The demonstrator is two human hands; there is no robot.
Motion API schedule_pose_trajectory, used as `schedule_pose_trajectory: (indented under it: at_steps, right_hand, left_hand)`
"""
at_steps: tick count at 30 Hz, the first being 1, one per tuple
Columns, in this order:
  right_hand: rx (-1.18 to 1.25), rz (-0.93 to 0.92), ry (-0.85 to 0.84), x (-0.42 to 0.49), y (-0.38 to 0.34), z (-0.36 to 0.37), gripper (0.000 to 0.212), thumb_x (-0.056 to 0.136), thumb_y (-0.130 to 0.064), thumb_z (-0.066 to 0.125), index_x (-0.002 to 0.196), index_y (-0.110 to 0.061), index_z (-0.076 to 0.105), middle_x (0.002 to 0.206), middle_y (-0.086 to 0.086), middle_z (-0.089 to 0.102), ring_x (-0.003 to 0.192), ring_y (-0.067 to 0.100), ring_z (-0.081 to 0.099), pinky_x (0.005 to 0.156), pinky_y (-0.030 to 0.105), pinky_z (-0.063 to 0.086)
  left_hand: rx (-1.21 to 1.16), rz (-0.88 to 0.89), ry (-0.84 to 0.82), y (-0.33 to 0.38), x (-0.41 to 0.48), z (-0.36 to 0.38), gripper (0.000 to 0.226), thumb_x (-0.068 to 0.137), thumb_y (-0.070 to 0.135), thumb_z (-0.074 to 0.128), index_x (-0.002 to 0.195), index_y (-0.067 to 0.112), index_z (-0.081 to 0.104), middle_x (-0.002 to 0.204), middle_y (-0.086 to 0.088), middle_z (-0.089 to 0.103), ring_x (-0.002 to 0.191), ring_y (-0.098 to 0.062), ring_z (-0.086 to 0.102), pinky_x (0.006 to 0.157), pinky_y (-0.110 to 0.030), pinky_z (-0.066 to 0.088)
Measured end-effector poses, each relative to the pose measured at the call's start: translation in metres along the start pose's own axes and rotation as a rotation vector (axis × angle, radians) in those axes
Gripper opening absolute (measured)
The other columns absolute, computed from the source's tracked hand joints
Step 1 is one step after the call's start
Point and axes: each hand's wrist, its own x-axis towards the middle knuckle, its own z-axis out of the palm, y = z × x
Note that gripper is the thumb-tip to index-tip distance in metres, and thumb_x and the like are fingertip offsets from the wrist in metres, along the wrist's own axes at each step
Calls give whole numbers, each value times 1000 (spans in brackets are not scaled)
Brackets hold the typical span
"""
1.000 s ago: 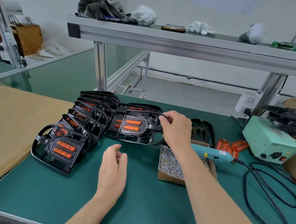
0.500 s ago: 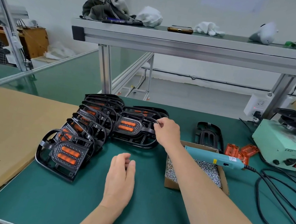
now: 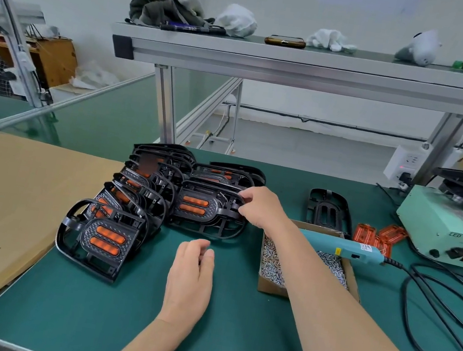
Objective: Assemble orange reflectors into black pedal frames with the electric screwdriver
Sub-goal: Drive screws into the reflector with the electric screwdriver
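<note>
The pedal frame [image 3: 206, 211], toward the far edge of the bench [image 3: 110, 323], is pinched by the right grip [image 3: 261, 207]. The left grip [image 3: 192, 272] is relaxed and empty. Flat seating against the row [image 3: 111, 235] is advised before release.

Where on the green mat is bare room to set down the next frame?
Bare: the near mat strip around the left hand, between the finished pedal row and the screw box. Crowded: the right side, with screwdriver, loose reflectors and cable.
</note>
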Motion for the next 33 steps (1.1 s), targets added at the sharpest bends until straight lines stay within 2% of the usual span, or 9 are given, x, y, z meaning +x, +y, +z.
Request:
schedule_pose_trajectory:
  at_steps: [2,5,12,15,18,21,24,28,33]
  right_hand:
    - [-3,-5,-3,0,3,1,22,86,-6,68,106,-11,76,101,10,73,94,30,64,73,30,52]
    - [45,11,43,1,9,1,19,85,-14,76,103,-14,77,102,7,74,98,27,67,85,33,52]
    - [-110,-33,29,4,16,-3,30,84,-34,80,110,-21,75,96,-1,69,94,22,65,86,34,53]
    - [-119,-63,-33,5,15,-5,35,82,-31,81,115,-18,74,94,2,70,90,19,64,85,31,52]
    - [-130,-61,-36,4,15,-7,37,83,-26,81,119,-18,73,105,4,74,93,20,65,87,32,52]
    - [-264,-68,62,1,14,2,33,87,-28,77,119,-20,71,111,7,72,101,28,65,86,34,51]
    - [-255,-65,204,-2,15,12,24,91,-29,73,113,-20,70,111,8,72,102,31,65,84,35,49]
    - [-204,-88,250,-3,16,14,22,93,-35,70,107,-18,70,104,5,72,97,28,65,78,33,48]
    - [-30,-42,286,-1,31,-8,31,96,-41,60,85,-15,74,88,1,75,85,21,68,78,34,54]
  left_hand:
    - [15,16,2,1,0,0,20,103,25,45,118,24,58,104,18,52,101,13,46,79,-1,33]
    - [19,31,8,3,0,-1,22,103,24,45,118,21,61,106,19,52,103,17,44,81,3,29]
    - [20,41,7,2,1,-1,21,103,23,45,109,20,66,104,18,53,102,16,46,81,3,31]
    - [25,48,14,-1,0,0,22,103,24,46,107,20,67,103,17,54,101,12,48,81,1,32]
    - [31,55,8,-1,1,1,24,103,25,46,115,22,66,107,20,53,104,12,47,86,-6,38]
    - [176,153,-80,-1,0,2,38,103,32,45,139,33,53,135,18,42,122,4,37,103,-20,37]
    - [547,224,-193,1,1,10,54,103,47,32,154,35,26,162,9,17,145,-15,18,113,-36,27]
    - [735,229,-237,1,0,15,62,101,55,21,157,30,13,166,6,6,149,-16,9,113,-37,23]
    - [677,203,-219,-2,1,12,63,101,56,25,157,30,15,166,8,2,147,-17,12,114,-38,23]
